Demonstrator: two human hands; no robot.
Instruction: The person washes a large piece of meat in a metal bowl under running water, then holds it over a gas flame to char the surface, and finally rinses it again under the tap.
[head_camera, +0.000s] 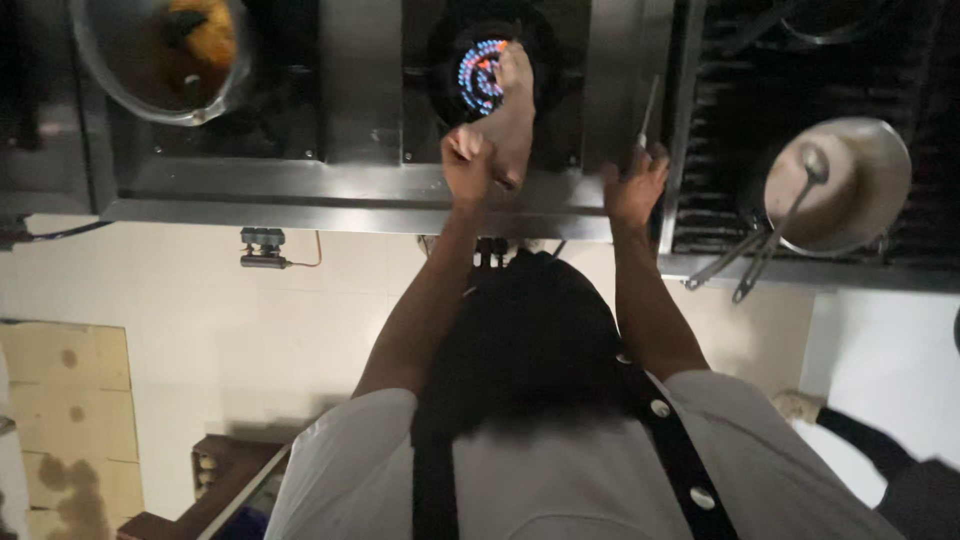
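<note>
Left hand (468, 160) gripping pale meat (512, 110) over lit burner (482, 72), right hand (634, 185) beside

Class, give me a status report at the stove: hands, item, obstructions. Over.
Left hand gripping pale piece over lit burner. Right hand holding thin metal tool. Pan with ladle off to the right, apart from both.

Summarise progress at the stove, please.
Done: burner is lit, blue flame showing. In hand: left hand holds a pale piece over that flame; right hand grips a thin metal tool beside it. Left: the piece looks pale, no browning visible, so heating seems early.
</note>
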